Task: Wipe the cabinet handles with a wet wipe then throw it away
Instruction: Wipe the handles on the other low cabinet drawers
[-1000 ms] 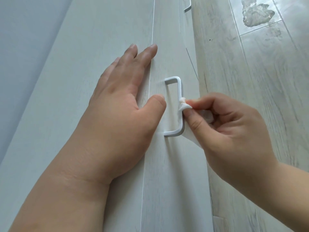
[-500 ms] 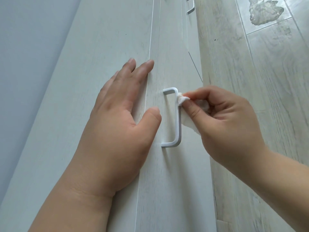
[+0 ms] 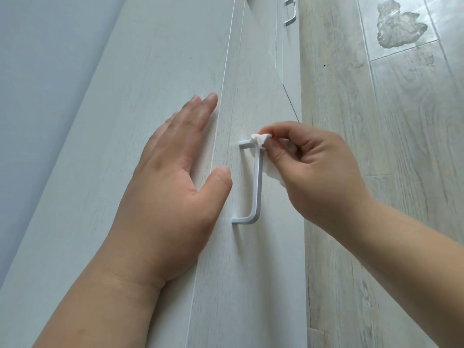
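Right hand [image 3: 319, 172] pinches wet wipe [image 3: 259, 139] onto handle [image 3: 256, 182] corner.

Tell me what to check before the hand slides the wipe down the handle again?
1. Wet wipe pinched in the right hand: ok.
2. Wipe touching the handle, at its far corner: ok.
3. Left hand flat on the cabinet door, clear of the handle: ok.
4. Bar below the wipe free of fingers: ok.
5. Wipe wet enough: cannot tell.
6. Second handle farther along wiped: cannot tell.
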### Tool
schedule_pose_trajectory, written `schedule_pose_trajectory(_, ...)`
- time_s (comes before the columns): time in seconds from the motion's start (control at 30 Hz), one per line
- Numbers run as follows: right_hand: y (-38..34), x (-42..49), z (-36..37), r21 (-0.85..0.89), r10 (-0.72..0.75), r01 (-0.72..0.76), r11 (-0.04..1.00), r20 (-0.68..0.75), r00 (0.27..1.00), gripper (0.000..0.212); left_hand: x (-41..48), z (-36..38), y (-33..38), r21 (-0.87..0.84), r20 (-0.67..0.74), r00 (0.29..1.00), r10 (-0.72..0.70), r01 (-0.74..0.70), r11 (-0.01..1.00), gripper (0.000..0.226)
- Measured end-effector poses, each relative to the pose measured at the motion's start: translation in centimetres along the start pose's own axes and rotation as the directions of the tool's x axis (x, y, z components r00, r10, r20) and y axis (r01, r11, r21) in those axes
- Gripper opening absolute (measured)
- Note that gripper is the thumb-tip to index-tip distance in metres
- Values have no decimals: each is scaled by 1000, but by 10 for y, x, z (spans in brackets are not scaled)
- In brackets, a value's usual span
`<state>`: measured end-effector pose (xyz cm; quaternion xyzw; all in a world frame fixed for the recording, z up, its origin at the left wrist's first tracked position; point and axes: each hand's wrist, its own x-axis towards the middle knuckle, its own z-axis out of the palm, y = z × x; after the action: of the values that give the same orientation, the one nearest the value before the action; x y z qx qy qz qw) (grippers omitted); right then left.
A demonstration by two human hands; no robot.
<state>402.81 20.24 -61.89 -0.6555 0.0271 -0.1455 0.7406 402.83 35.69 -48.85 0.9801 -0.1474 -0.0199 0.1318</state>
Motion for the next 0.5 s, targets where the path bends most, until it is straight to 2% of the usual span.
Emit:
schedule_pose_trajectory(0.13,2,-11,-1,7,-70,70,998,-57,996,16,1,0,1,5,4,1000,-9,9,1000,75)
schedule_pose_trajectory(0.33,0,-8,8,18,-45,47,999,-103,994,14,1,-1,0,19,16,1000,-7,6,1000,76)
schedule_pose_trajectory(0.5,4,-9,4,-161,-170,151,975,-111,979,12,1,-1,0,20,12,1000,-3,3,1000,76)
